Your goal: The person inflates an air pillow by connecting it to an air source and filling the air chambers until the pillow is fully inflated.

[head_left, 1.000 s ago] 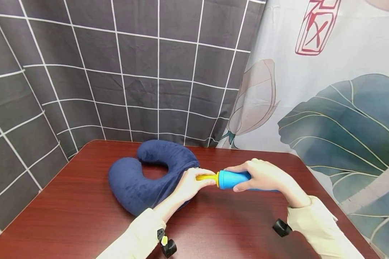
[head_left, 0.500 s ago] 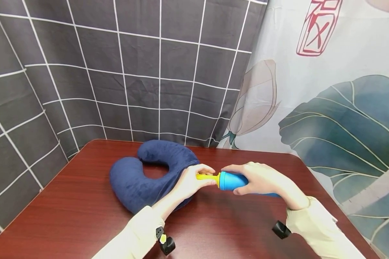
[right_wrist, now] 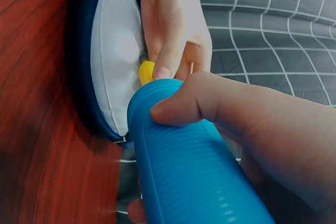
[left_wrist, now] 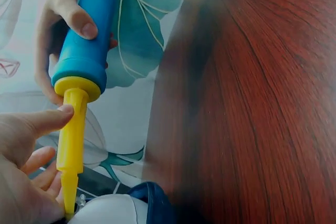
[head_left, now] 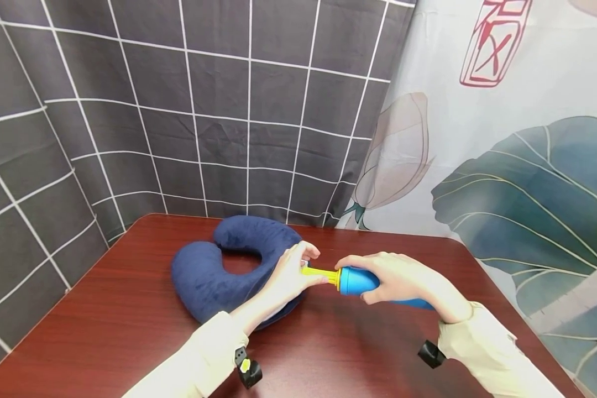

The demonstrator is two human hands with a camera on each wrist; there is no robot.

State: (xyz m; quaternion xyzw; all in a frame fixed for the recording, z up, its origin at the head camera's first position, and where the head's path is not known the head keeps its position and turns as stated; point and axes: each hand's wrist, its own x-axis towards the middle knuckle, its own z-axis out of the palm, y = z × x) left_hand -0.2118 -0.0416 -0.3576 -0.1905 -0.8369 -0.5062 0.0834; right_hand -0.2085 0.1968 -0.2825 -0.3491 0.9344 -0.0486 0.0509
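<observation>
A blue hand pump (head_left: 354, 281) with a yellow nozzle (left_wrist: 73, 135) lies sideways above the table between both hands. My right hand (head_left: 400, 276) grips its ribbed blue barrel (right_wrist: 184, 166), thumb along one side near the yellow end. My left hand (head_left: 287, 272) holds the nozzle near its tip, thumb against the yellow and the other fingers curled loosely behind. That tip reaches a small clear valve (left_wrist: 81, 200) on a navy U-shaped neck pillow (head_left: 199, 279). The pillow's cover is unzipped there, baring a white inner bladder (right_wrist: 113, 51).
Everything is on a reddish-brown wooden table (head_left: 104, 298). A dark grey curtain (head_left: 219, 132) with a white grid hangs behind it, and a pale curtain with leaf prints (head_left: 537, 188) hangs on the right.
My left fingers have loosened and lifted away from the top of the nozzle, while the thumb stays on it. The pump's rear end has dipped slightly. The pillow stays in place.
</observation>
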